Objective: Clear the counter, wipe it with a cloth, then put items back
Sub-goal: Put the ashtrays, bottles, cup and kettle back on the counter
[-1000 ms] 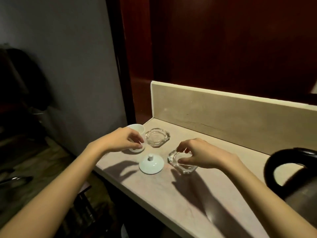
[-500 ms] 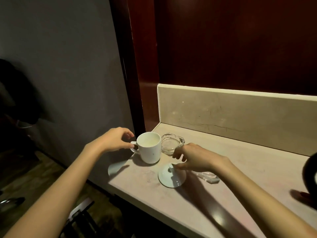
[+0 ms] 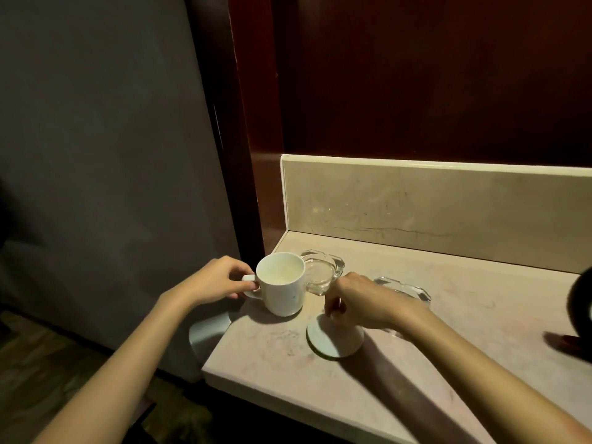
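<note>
A white mug (image 3: 282,283) stands at the left end of the beige counter (image 3: 464,315), near its corner. My left hand (image 3: 217,278) grips the mug's handle. A white lid (image 3: 333,339) lies in front of the mug, and my right hand (image 3: 355,299) pinches its knob from above. Two clear glass ashtrays sit behind: one ashtray (image 3: 323,272) right of the mug, the other ashtray (image 3: 403,291) partly hidden by my right wrist.
A dark kettle (image 3: 581,312) shows at the right edge of the counter. A stone backsplash (image 3: 432,209) runs along the rear below dark red wood panelling. A grey wall is to the left, and the floor drops away beyond the counter's left edge.
My left hand went from touching the mug to gripping its handle. My right hand left the glass ashtray and closed on the lid's knob. The view shifted left and nearer.
</note>
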Motion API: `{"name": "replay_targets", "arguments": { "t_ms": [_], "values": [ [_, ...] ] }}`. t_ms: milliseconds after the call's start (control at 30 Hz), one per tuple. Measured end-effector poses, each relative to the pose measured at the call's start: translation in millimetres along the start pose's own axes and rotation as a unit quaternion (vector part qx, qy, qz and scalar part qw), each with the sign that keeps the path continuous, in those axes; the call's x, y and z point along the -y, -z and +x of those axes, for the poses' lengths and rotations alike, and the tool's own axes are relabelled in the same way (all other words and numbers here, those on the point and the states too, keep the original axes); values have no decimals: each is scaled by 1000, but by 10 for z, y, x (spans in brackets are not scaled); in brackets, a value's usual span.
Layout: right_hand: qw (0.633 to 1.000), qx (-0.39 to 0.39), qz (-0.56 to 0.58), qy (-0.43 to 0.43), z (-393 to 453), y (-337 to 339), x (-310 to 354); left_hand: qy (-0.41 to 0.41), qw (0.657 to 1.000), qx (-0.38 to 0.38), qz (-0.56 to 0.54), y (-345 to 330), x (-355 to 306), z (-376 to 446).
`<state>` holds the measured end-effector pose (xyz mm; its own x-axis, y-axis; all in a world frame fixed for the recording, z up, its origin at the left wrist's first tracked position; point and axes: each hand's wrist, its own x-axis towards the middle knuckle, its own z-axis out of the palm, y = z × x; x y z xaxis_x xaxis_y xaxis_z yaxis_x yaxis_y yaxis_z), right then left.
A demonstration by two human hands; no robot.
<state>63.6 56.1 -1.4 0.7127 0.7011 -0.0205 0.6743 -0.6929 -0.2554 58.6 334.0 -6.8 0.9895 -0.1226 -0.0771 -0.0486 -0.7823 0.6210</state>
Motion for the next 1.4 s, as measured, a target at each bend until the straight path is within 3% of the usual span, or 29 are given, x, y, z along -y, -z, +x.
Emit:
{"name": "replay_targets", "arguments": {
  "t_ms": [367, 567, 833, 1100, 1300, 1400],
  "values": [
    [994, -113, 3, 13, 136, 793, 103, -41, 997, -23, -57, 22, -11, 26],
    [988, -149, 9, 37, 401, 778, 208, -47, 994, -17, -100, -30, -24, 47],
    [991, -124, 11, 45, 581, 546, 279, -44, 992, -15, -115, -134, -55, 19],
    [985, -154, 63, 41, 555, 405, 243, -24, 988, -19, -154, -185, -14, -28],
    [964, -108, 234, -63, 228, 84, -130, -5, 981, -9, -195, -228, -29, -34],
    [961, -69, 253, -93, 121, -178, -225, 2, 977, -6, -213, -246, -62, -36]
  ]
}}
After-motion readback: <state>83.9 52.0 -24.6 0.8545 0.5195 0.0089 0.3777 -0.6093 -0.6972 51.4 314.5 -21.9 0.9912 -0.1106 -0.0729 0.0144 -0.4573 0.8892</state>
